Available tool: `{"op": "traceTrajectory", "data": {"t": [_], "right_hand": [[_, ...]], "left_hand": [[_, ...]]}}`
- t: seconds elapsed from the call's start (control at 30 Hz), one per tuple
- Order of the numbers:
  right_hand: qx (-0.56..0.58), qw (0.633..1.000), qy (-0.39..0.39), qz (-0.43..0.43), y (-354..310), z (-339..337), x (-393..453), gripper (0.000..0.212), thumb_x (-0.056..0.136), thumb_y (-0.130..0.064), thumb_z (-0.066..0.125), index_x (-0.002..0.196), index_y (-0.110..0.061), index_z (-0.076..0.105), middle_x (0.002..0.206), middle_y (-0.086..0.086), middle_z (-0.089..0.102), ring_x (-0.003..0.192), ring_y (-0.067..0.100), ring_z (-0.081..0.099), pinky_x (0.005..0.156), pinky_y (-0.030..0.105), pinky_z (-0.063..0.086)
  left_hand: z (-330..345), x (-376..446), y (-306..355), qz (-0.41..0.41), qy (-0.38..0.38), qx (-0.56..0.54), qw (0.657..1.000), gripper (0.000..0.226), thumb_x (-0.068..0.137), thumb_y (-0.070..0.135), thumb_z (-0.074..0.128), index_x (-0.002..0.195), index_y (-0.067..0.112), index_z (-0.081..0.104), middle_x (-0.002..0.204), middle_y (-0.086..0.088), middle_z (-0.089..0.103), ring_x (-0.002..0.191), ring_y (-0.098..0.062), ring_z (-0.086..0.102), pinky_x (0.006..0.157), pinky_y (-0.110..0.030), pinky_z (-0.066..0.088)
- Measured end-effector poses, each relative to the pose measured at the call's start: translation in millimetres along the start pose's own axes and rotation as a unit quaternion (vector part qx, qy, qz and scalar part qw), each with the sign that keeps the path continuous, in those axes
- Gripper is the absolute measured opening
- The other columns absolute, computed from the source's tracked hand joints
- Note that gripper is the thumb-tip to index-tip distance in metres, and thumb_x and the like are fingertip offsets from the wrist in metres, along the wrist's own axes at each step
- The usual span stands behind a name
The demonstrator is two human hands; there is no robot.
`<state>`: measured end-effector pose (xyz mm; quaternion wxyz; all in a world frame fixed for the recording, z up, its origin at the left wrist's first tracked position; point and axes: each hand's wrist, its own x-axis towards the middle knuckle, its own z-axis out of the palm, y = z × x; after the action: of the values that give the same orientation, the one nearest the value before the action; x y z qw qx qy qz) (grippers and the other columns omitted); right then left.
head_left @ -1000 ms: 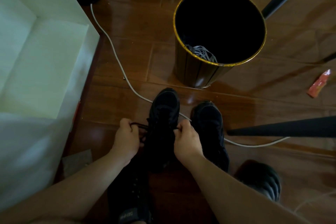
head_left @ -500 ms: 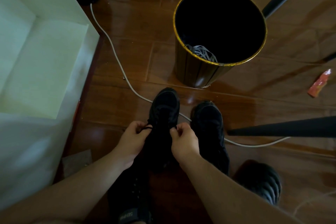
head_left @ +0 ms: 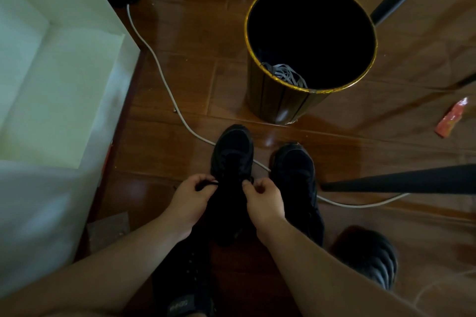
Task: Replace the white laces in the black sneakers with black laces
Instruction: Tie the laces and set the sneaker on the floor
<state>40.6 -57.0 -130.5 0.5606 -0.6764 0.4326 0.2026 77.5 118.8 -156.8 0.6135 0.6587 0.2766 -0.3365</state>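
Observation:
Two black sneakers stand side by side on the wooden floor, the left sneaker [head_left: 233,152] slightly ahead of the right sneaker [head_left: 296,170]. My left hand [head_left: 190,198] pinches a black lace [head_left: 206,183] at the left side of the left sneaker. At that shoe's right side, my right hand [head_left: 262,201] pinches the other black lace end. White laces [head_left: 286,74] lie bunched inside the black bin [head_left: 283,103] with the gold rim, beyond the shoes.
A white cabinet [head_left: 59,80] fills the left. A white cable [head_left: 159,72] runs across the floor under the sneakers. Black chair legs [head_left: 401,180] cross at the right. A red wrapper [head_left: 450,118] lies far right, a dark slipper [head_left: 371,257] near my right arm.
Both hands moved inward toward the left sneaker's middle, and the lace stretched out to the left a second ago is now short between hand and shoe.

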Motion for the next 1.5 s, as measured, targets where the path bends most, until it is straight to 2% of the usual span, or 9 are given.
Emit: {"op": "traceTrajectory", "data": {"t": [0.27,0.5,0.57,0.7,0.83,0.97,1.13,1.3,1.5], "right_hand": [[-0.275,0.929,0.031,-0.248,-4.5,-22.9,-4.3,0.029,0.109,-0.025,0.046,0.084,-0.033,0.033,0.078,-0.004,0.059,0.064,0.013,0.059,0.05,0.027,0.041],[-0.056,0.998,-0.012,-0.024,1.2,-7.0,-1.4,0.007,0.103,-0.043,0.056,0.099,-0.037,0.057,0.098,-0.003,0.07,0.083,0.018,0.07,0.061,0.035,0.057],[-0.072,0.996,-0.025,-0.039,1.8,-4.6,-0.6,0.01,0.103,-0.041,0.057,0.095,-0.037,0.058,0.094,-0.002,0.071,0.078,0.017,0.069,0.055,0.031,0.053],[-0.157,0.982,0.005,-0.105,0.4,-14.3,2.6,0.015,0.108,-0.033,0.047,0.093,-0.033,0.045,0.094,-0.001,0.062,0.074,0.017,0.064,0.048,0.025,0.042],[-0.17,0.979,0.037,-0.108,0.9,-15.7,1.6,0.015,0.109,-0.033,0.043,0.095,-0.033,0.04,0.091,-0.002,0.06,0.07,0.014,0.062,0.038,0.017,0.034],[-0.147,0.987,0.002,-0.064,2.9,-16.8,1.9,0.007,0.109,-0.038,0.043,0.103,-0.035,0.043,0.096,-0.002,0.061,0.075,0.018,0.064,0.049,0.028,0.046],[-0.175,0.975,-0.135,0.022,-2.4,-25.3,-3.2,0.048,0.105,-0.066,0.034,0.127,-0.028,0.053,0.108,-0.001,0.065,0.085,0.015,0.06,0.066,0.031,0.047],[-0.149,0.968,-0.202,0.014,-6.8,-33.5,-8.1,0.026,0.11,-0.041,0.042,0.122,-0.022,0.055,0.099,0.007,0.066,0.078,0.02,0.064,0.074,0.041,0.059],[-0.162,0.984,-0.063,-0.033,-29.4,-88.6,7.7,0.017,0.103,-0.019,0.052,0.104,-0.036,0.05,0.087,0.01,0.061,0.067,0.024,0.056,0.057,0.036,0.045]], "left_hand": [[-7.2,0.2,-4.2,0.099,0.104,0.154,0.978,0.026,0.109,0.033,0.054,0.087,0.045,0.053,0.081,0.0,0.071,0.051,-0.01,0.063,0.049,-0.029,0.055],[-10.5,-2.6,-0.3,0.031,0.052,0.124,0.99,0.032,0.074,0.073,0.071,0.091,0.045,0.068,0.088,0.004,0.077,0.078,-0.018,0.077,0.065,-0.042,0.062],[-10.3,-1.6,-3.7,0.027,0.02,0.107,0.994,0.023,0.087,0.061,0.07,0.088,0.037,0.072,0.087,0.0,0.077,0.082,-0.026,0.077,0.073,-0.05,0.063],[-9.5,3.2,-4.5,0.033,0.065,0.118,0.99,0.018,0.11,0.038,0.054,0.096,0.037,0.066,0.076,0.001,0.068,0.059,-0.017,0.062,0.056,-0.034,0.053],[-3.5,2.9,-1.8,-0.033,0.1,0.011,0.994,0.016,0.113,0.029,0.049,0.116,0.019,0.061,0.1,-0.009,0.069,0.061,-0.017,0.063,0.052,-0.029,0.056],[-10.7,0.9,4.6,-0.067,0.044,0.018,0.997,0.016,0.109,0.033,0.057,0.119,0.021,0.062,0.084,-0.007,0.063,0.052,-0.014,0.055,0.043,-0.03,0.041],[-34.7,-0.3,15.6,-0.066,-0.052,0.068,0.994,0.031,0.099,0.028,0.074,0.125,0.027,0.057,0.085,-0.007,0.064,0.057,-0.012,0.054,0.046,-0.028,0.037],[-45.5,-13.4,27.4,-0.022,-0.046,0.087,0.995,0.056,0.1,0.008,0.071,0.139,0.039,0.044,0.091,-0.008,0.075,0.064,-0.012,0.06,0.059,-0.029,0.043],[-76.6,-21.6,49.0,0.051,0.038,0.212,0.975,0.059,0.104,0.016,0.066,0.145,0.05,0.039,0.089,0.0,0.079,0.094,-0.016,0.071,0.079,-0.031,0.049]]}}
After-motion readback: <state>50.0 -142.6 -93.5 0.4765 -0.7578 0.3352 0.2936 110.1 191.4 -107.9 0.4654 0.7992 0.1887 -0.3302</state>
